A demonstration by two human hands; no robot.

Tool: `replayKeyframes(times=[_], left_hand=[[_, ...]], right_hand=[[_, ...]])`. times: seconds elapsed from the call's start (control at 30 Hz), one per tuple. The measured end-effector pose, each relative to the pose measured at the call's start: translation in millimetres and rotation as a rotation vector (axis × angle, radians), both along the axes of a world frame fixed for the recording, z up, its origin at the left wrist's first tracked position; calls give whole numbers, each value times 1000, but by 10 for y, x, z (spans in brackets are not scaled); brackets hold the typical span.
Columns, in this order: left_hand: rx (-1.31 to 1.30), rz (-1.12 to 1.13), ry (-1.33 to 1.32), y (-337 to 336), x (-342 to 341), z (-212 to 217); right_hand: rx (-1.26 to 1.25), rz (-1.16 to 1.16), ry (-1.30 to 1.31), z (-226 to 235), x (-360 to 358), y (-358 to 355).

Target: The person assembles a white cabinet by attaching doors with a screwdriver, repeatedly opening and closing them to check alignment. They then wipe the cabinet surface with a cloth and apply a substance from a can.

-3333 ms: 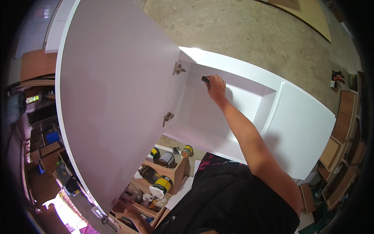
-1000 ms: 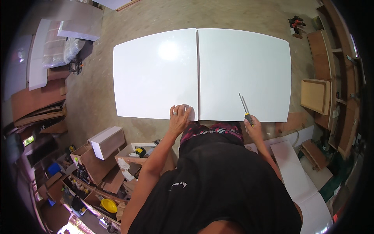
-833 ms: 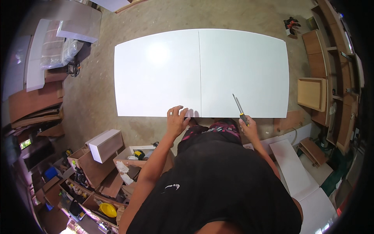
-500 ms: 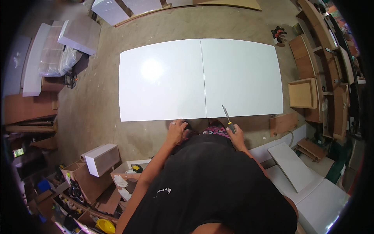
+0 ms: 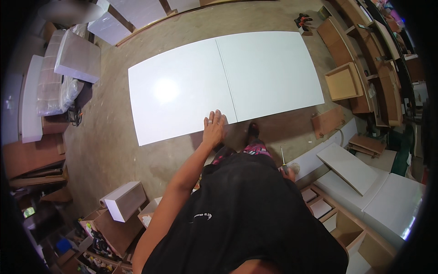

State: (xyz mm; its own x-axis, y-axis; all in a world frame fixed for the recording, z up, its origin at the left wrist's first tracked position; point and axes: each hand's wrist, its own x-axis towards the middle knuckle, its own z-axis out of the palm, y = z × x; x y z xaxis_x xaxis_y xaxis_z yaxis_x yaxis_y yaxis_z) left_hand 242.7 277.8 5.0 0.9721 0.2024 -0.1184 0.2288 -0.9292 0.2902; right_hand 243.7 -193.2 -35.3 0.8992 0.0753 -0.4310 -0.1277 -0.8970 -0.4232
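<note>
A white cabinet lies on the concrete floor with its two flat doors shut, a thin seam between them. My left hand rests flat on the near edge of the left door, close to the seam, fingers spread, a ring on one finger. My right hand is down beside my hip, mostly hidden by my black shirt. It grips a screwdriver whose thin shaft points up and away from me, clear of the cabinet.
White panels and boxes lie at the right, with wooden shelf units behind them. Wrapped white boards are stacked at the left. Cardboard boxes with tools stand near my left side. A red clamp lies beyond the cabinet.
The cabinet door that stood open has been shut. My right hand with the screwdriver has dropped from the door edge to my side. My view has risen; my left hand stays on the edge.
</note>
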Motion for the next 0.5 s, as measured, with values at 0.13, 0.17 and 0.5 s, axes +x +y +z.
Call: replayKeyframes(times=[0.13, 0.17, 0.5], left_hand=[[-11, 108, -17, -208, 221, -11], [-13, 109, -23, -274, 282, -12], [226, 235, 41, -952, 689, -352]], right_hand=[[54, -59, -21, -43, -1, -228], [53, -75, -32, -62, 40, -280], [263, -67, -46, -35, 1278, -729]])
